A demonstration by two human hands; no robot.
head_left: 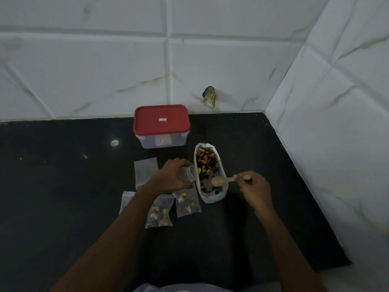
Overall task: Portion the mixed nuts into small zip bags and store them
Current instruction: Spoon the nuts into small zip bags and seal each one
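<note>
A white open bag of mixed nuts (pixel 219 197) lies on the black counter (pixel 63 186). My right hand (pixel 255 189) pinches the handle of a wooden spoon (pixel 220 180), whose bowl hangs over the nuts. My left hand (pixel 172 175) grips a small empty zip bag (pixel 188 173), its mouth held open toward the nut bag. Two filled zip bags (pixel 160 214) (pixel 188 204) lie just in front of my left hand. Flat empty zip bags lie to the left (pixel 145 170) (pixel 126 200), the nearer one partly hidden by my left forearm.
A clear storage box with a red lid (pixel 161 120) stands shut at the back against the tiled wall. A second tiled wall (pixel 336 144) closes off the right side. The counter's front edge runs near my body.
</note>
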